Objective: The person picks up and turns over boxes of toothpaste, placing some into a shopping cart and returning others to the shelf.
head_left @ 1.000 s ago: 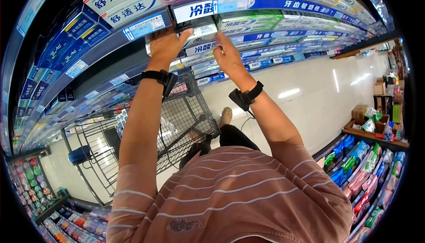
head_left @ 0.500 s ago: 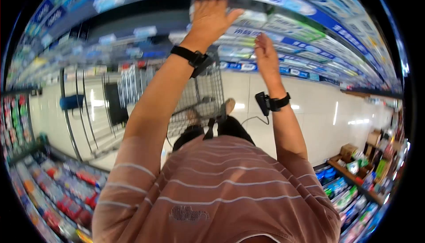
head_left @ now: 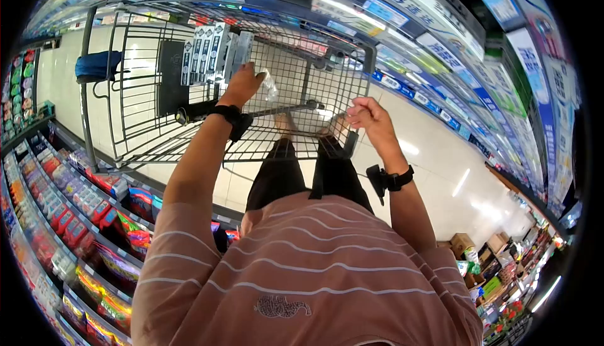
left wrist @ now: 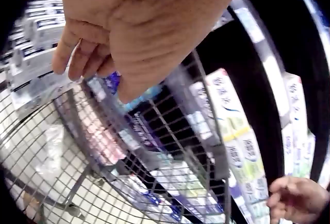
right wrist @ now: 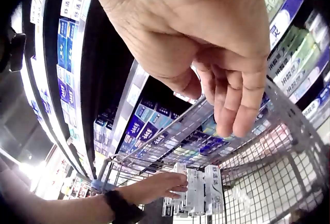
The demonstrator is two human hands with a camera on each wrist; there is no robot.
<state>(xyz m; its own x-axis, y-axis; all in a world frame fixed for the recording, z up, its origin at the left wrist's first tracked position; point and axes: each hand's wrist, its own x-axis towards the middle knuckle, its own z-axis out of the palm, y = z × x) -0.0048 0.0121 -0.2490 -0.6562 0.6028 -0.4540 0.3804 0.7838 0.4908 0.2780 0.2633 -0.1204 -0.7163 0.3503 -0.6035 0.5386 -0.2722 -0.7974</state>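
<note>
My left hand (head_left: 244,86) is over the wire shopping cart (head_left: 327,154), its fingers beside a stack of white toothpaste boxes (head_left: 206,55) with dark lettering. In the left wrist view those fingers hang loosely next to the boxes (left wrist: 38,87), with nothing seen pinched between them. My right hand (head_left: 372,122) hovers at the cart's corner rail with loosely bent fingers. The right wrist view shows it above the cart's rim (right wrist: 304,126), holding nothing, while the left hand (right wrist: 160,185) reaches across the same boxes (right wrist: 206,190).
A crumpled clear plastic wrapper (head_left: 270,86) lies in the cart near the boxes. Shelves of toothpaste boxes (head_left: 434,6) curve along the top and right. Shelves of packaged goods (head_left: 75,214) stand at lower left. A blue cloth item (head_left: 97,66) hangs on the cart's handle side.
My left hand has come from the shelf edge down to the boxes in the cart. My right hand has drawn away from the shelf. The head view has swung toward the cart.
</note>
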